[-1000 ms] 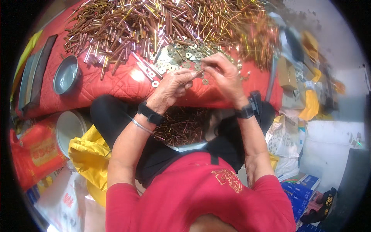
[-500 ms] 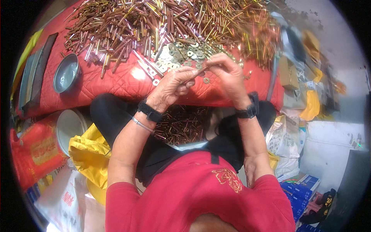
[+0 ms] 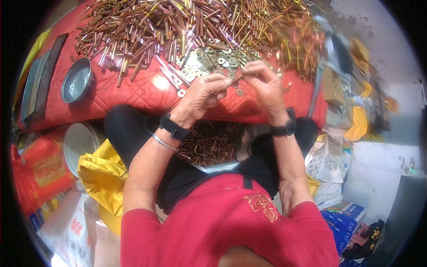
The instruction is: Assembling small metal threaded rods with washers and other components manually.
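Over the near side of a red quilted cloth (image 3: 129, 95), my left hand (image 3: 205, 93) pinches one end of a thin brownish metal rod (image 3: 237, 79). The fingertips of my right hand (image 3: 263, 82) close around its other end. Whether the rod is a bolt or a sleeve is too small to tell. Just beyond my hands lies a heap of flat metal washers (image 3: 205, 62). Behind them spreads a large pile of copper- and gold-coloured metal rods (image 3: 195, 22). A single washer (image 3: 239, 92) rests on the cloth between my hands.
At the left on the cloth stands a grey metal bowl (image 3: 77, 81). Below the cloth's edge, between my legs, more rods (image 3: 207, 142) fill a container. A pale bucket (image 3: 80, 144) and yellow bag (image 3: 103, 171) are at lower left; blue boxes (image 3: 344, 224) stand at lower right.
Both hands keep their pinch on the rod, and the right hand's fingers have shifted slightly. The whole view has moved a little.
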`<state>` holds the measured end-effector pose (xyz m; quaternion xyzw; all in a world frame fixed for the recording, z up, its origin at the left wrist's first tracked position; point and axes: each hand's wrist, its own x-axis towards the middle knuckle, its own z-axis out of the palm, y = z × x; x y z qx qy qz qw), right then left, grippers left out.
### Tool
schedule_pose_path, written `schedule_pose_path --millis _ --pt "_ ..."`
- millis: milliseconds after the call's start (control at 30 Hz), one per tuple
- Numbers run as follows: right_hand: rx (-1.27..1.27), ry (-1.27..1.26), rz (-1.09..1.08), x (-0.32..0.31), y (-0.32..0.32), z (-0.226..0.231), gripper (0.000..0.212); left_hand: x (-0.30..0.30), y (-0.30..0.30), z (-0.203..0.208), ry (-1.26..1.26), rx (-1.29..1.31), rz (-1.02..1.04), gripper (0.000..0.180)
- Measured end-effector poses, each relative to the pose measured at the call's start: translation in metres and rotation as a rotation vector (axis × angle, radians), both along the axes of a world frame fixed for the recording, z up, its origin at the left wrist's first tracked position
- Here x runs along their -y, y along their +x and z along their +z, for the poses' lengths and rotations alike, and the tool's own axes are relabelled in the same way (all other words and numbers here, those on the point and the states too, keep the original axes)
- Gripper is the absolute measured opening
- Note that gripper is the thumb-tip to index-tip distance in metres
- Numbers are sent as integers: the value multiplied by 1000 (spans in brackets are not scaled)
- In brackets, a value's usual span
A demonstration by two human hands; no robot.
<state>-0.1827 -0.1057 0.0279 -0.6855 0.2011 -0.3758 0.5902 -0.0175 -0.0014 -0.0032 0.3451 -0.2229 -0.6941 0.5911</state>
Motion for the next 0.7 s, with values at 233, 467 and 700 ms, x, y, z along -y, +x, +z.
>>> schedule_pose_path --millis 233,467,700 --pt "-108 -246 63 6 -3 4 13 -1 3 1 15 49 -22 14" --pt "-490 -263 -14 -5 -7 4 9 0 -5 -3 -36 433 126 15" --pt "-406 -230 -146 -5 -4 0 22 2 -3 0 -33 453 101 16"
